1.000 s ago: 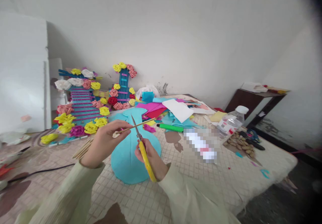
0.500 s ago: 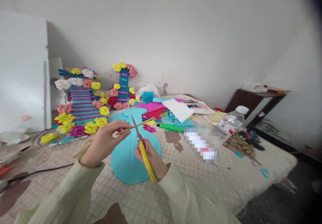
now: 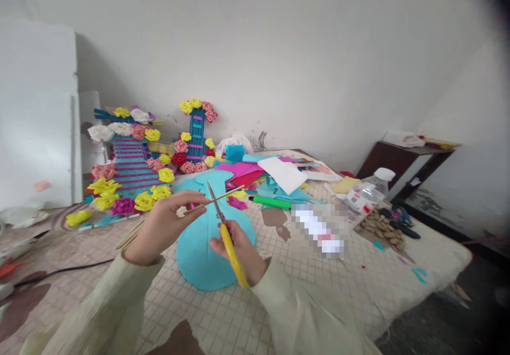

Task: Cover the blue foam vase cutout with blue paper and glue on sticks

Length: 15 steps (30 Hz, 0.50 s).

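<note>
Between the thumb and fingers of my left hand (image 3: 169, 225) is a thin wooden stick (image 3: 231, 192), its free end pointing right and slightly up. My right hand (image 3: 241, 251) grips yellow-handled scissors (image 3: 232, 254), whose metal blades cross the stick near its middle. Whether the blades press into the wood I cannot tell. Below both hands lies a blue guitar-shaped cutout (image 3: 207, 264) with a line down its middle. More thin sticks (image 3: 130, 235) rest on the table beside my left wrist, partly hidden by it.
Flower-trimmed blue crafts (image 3: 133, 166) stand against the wall at the back left. Coloured paper sheets (image 3: 243, 171) are heaped behind the cutout, near a green marker (image 3: 272, 202). A plastic bottle (image 3: 368, 193) and a pile of peanuts (image 3: 380, 228) sit at the right. A black cable (image 3: 64, 272) runs along the left.
The thumb of my right hand has shifted slightly outward on the scissors. The stick and the blades are almost where they were.
</note>
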{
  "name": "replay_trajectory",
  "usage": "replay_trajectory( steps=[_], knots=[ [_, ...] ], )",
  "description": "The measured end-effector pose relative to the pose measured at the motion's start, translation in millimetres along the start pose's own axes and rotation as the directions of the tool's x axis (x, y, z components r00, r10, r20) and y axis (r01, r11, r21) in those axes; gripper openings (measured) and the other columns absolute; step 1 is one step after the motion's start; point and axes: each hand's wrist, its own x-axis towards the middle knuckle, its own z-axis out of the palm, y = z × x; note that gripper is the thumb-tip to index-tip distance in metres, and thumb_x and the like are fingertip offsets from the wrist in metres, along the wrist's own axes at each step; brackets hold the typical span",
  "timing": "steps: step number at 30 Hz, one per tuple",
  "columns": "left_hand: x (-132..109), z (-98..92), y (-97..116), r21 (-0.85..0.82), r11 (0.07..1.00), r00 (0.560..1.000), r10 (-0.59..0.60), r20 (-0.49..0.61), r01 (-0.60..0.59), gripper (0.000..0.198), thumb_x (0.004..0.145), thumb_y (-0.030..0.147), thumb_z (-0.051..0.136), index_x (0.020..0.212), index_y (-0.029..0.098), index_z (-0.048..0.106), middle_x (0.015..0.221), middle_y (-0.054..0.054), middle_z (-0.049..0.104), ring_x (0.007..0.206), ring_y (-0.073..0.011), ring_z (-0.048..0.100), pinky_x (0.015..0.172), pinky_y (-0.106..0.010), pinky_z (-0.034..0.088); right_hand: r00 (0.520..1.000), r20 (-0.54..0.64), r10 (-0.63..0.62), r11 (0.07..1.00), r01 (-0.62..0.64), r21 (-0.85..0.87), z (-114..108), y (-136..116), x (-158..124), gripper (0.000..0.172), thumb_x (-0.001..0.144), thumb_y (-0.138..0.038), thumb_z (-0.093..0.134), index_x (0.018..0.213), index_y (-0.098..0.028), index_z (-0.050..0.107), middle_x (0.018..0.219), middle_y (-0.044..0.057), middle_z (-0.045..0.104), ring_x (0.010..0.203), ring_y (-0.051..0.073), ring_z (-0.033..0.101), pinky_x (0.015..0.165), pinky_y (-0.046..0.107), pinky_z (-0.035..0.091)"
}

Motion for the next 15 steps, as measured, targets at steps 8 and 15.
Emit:
replay_trajectory(
  steps=[8,15],
  knots=[
    [2,1.4,1,0.074,0.995,0.998,0.064,0.022,-0.066,0.012,0.081,0.033,0.063,0.086,0.024,0.068,0.09,-0.002,0.069,0.08,-0.0167,0.062,0.068,-0.028,0.05,0.994,0.013,0.111,0.991,-0.112,0.067,1,-13,-3,0.038,0.061,-0.018,0.063,0.095,-0.021,0.046,0.062,-0.008,0.039,0.052,0.009,0.04,0.047,0.022,0.03],
    [1,-12.1,0,0.164,0.982,0.996,0.089,0.025,-0.092,0.026,0.077,0.043,0.066,0.096,0.025,0.065,0.098,-0.003,0.068,0.09,-0.02,0.063,0.076,-0.03,0.051,0.997,0.0,0.08,0.996,-0.079,0.038,2,-23,-4,0.033,0.059,-0.019,0.058,0.088,-0.023,0.043,0.065,-0.007,0.036,0.056,0.01,0.04,0.05,0.023,0.031]
  ],
)
